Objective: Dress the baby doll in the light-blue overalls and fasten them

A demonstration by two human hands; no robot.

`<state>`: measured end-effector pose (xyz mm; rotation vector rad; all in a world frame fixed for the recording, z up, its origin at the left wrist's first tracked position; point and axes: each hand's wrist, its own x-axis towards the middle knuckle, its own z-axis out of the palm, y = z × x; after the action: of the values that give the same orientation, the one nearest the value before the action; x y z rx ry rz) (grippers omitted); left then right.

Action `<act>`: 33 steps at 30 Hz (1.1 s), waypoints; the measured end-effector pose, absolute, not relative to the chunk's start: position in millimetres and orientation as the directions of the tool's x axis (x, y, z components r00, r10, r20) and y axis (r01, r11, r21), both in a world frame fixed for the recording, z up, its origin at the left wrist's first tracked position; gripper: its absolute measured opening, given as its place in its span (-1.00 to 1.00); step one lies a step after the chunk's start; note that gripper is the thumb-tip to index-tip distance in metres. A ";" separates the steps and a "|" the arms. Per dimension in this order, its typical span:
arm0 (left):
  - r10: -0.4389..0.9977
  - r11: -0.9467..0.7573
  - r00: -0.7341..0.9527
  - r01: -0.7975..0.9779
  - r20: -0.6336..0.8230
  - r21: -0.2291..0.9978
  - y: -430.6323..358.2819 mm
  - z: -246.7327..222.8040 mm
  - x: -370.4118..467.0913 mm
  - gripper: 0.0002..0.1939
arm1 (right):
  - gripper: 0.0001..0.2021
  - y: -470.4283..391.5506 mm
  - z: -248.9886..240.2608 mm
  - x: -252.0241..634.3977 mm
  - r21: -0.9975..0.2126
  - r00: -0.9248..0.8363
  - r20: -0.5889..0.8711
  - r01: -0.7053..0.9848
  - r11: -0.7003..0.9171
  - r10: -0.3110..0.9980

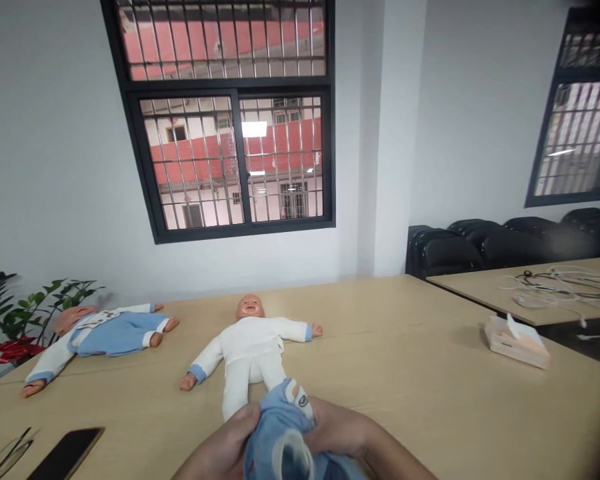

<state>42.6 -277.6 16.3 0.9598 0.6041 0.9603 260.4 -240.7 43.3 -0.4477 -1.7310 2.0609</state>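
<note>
A blue garment (273,427) with white trim and a small printed face on it is bunched up at the bottom middle. My left hand (230,440) grips its left side, thumb on top. My right hand (337,427) is closed on its right side, its fingers partly hidden by the cloth. Just beyond lies a baby doll (253,343) on its back in white clothes with blue cuffs, arms spread. The garment and my hands cover the lower end of its legs.
A second doll (115,333) in blue and white lies at the left, beside a potted plant (45,303). A phone (67,453) and glasses (13,450) rest at the front left. At the right are a tissue box (517,343) and another table with tangled cables (550,283).
</note>
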 end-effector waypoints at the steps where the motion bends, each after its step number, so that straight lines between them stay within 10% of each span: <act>1: 0.859 0.214 0.512 -0.314 -0.025 0.925 -278.0 17.9 40.6 -0.28 | -0.45 -238.9 42.8 262.0 -0.989 -0.869 0.009 -0.080 -0.124 0.494; 7: 0.710 -0.019 0.694 0.188 -0.119 0.982 -280.5 36.3 31.6 -0.42 | -0.58 -233.4 35.1 269.3 -0.968 -0.809 0.110 -0.219 -0.122 0.578; 23: 0.860 0.222 0.511 -0.378 0.003 0.899 -281.4 0.8 58.0 -0.33 | -0.32 -240.0 44.3 268.6 -0.971 -0.873 0.081 -0.178 -0.160 0.480; 29: 0.832 -0.035 0.554 0.047 0.003 0.998 -282.9 30.7 50.2 -0.06 | -0.59 -230.5 49.8 273.9 -0.990 -0.822 0.111 -0.046 0.130 0.559; 33: 0.902 -0.207 0.424 0.274 0.076 0.939 -286.1 52.2 51.6 -0.34 | -0.57 -230.3 47.3 270.6 -0.988 -0.780 0.150 -0.095 0.122 0.607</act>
<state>51.6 -286.1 52.2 1.7185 1.0279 0.8208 270.6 -230.3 47.3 -0.4944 -1.8707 1.7108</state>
